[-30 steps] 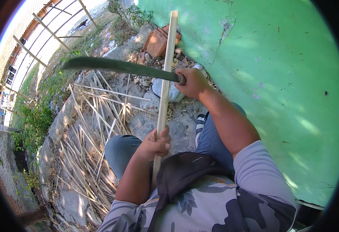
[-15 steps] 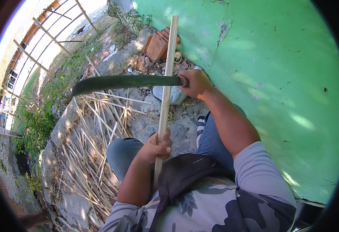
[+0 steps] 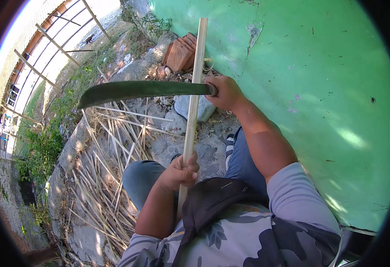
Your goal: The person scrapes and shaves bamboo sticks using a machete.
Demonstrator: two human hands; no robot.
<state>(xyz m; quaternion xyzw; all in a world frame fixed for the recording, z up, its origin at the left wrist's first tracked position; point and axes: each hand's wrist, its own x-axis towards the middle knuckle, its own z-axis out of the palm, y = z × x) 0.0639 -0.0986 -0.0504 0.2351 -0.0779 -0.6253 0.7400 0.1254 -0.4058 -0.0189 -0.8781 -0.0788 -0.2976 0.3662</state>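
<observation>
My left hand (image 3: 180, 172) is closed around the lower part of a long pale bamboo strip (image 3: 192, 120), which stands roughly upright in front of me. A machete (image 3: 141, 90) with a dark curved blade is gripped by its handle in my right hand (image 3: 225, 92). Its blade points left and passes across the upper part of the strip, close to the handle end. Whether the edge touches the strip, I cannot tell. The lower end of the strip runs down beside the dark cloth at my lap.
Many thin bamboo strips (image 3: 101, 191) lie heaped on the ground at the left. Beyond my hands are a pale rock (image 3: 184, 107) and stacked orange clay blocks (image 3: 180, 53). A green wall (image 3: 319, 89) rises along the right; green plants (image 3: 46, 142) grow at the far left.
The machete has shifted slightly left and its blade shows broader, tilted a little differently. The strip's upper end has moved slightly right. Both hands keep their holds.
</observation>
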